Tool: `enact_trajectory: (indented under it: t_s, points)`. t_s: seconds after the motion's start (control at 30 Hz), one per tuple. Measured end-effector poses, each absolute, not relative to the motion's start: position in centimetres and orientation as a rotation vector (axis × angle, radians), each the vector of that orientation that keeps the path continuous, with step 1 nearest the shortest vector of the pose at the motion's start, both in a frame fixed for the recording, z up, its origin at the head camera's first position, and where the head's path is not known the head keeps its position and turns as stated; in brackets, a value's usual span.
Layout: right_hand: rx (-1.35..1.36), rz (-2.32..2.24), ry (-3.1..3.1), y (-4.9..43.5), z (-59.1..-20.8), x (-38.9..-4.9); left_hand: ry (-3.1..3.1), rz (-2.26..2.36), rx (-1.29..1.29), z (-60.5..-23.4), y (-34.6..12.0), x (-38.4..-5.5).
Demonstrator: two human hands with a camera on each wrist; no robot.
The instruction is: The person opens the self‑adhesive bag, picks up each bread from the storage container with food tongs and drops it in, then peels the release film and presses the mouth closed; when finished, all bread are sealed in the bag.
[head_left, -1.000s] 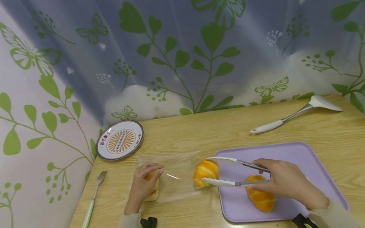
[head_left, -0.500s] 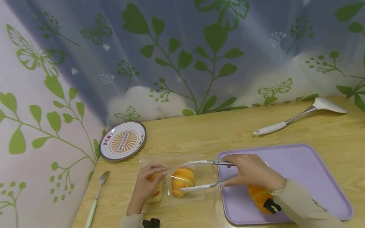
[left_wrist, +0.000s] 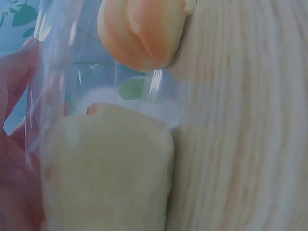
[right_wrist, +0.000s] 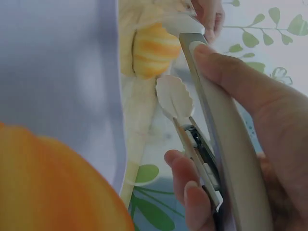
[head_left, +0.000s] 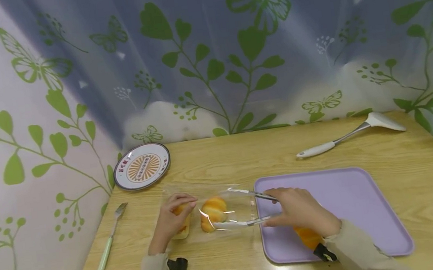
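2 bare hands at work over a pale wood-grain desk [head_left: 211,158]; the left hand [head_left: 173,216] pinches, its grip of thumb and fingers on the upper film of a clear, glossy plastic bag [head_left: 241,206]; the bag lies on the desk, reaching right to the near-left edge of a lilac, round-cornered rectangular tray [head_left: 353,194]; the right hand [head_left: 300,210] has its grip curled round metal tongs with white scalloped ends [right_wrist: 232,139]; the 2 tong arms stand apart, ends reaching into the bag's right side.

Inside the bag, 2 breads; a plump orange-and-yellow striped roll [head_left: 214,211] by the tong ends, the lower end overlapping it in the head view, contact cannot be told; a cream-coloured, flat-faced bread piece [left_wrist: 113,168] at the left hand, apart from the roll.

1 more orange striped bun [right_wrist: 53,187] sits on the tray, partly covered by the right hand from above; far left, a white, dark-rimmed round plate with orange rays [head_left: 142,166]; nearer, a metal fork with pale green handle [head_left: 109,245]; far right, a white-and-metal turner [head_left: 348,135].
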State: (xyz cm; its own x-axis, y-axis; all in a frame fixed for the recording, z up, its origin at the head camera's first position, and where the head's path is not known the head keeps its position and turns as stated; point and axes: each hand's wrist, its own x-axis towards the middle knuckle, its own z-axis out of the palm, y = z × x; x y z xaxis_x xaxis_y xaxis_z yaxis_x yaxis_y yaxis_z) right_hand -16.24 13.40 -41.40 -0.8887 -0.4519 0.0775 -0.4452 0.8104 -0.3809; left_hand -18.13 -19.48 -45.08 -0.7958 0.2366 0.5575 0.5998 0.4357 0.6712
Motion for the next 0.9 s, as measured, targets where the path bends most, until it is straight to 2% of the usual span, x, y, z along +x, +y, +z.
enact_trajectory:
  t_s: [0.4,0.9]
  points:
    - [-0.888,-0.617,3.072,11.6,-42.2,-16.9,-2.309,-1.341,-0.680,-44.7,-19.4,-17.8]
    - [-0.855,-0.618,2.995,10.1,-41.9,-17.5,-2.343,-1.395,-0.617,-45.2,-19.7,-18.0]
